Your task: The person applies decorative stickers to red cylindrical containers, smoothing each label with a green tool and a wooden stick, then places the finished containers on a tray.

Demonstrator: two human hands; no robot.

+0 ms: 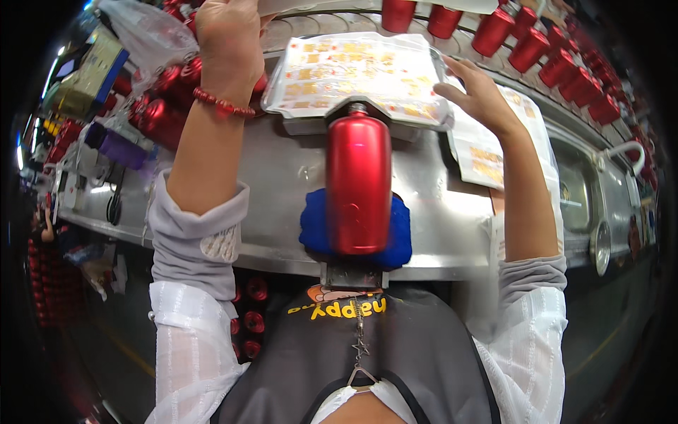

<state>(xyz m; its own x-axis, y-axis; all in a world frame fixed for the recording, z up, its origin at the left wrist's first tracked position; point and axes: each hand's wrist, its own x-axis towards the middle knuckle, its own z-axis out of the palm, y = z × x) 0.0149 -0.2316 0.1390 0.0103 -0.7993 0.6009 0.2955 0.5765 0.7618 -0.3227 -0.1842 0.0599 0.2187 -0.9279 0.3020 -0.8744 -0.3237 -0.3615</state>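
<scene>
A shiny red metal bottle (pixel 359 184) lies on a blue cloth (pixel 314 222), its neck at a dark angular holder (pixel 381 112) and its base toward me. Beyond it sits a white tray (pixel 279 95) bearing a wet-looking sheet (pixel 353 71) with rows of yellow-orange prints. My left hand (pixel 229 35) is closed at the top edge, by the left end of a white sheet-like piece (pixel 381 6) that it seems to grip; its fingertips are mostly hidden. At the tray's right edge, my right hand (pixel 480 99) has thumb and forefinger apart, nothing between them.
Red bottles (pixel 526 49) line a curved rack at the far right; more (pixel 166 99) lie at the left beside a clear plastic bag (pixel 148 32). Another printed sheet (pixel 487 162) rests under my right forearm. A purple bottle (pixel 116 145) stands left, a sink (pixel 575 198) right.
</scene>
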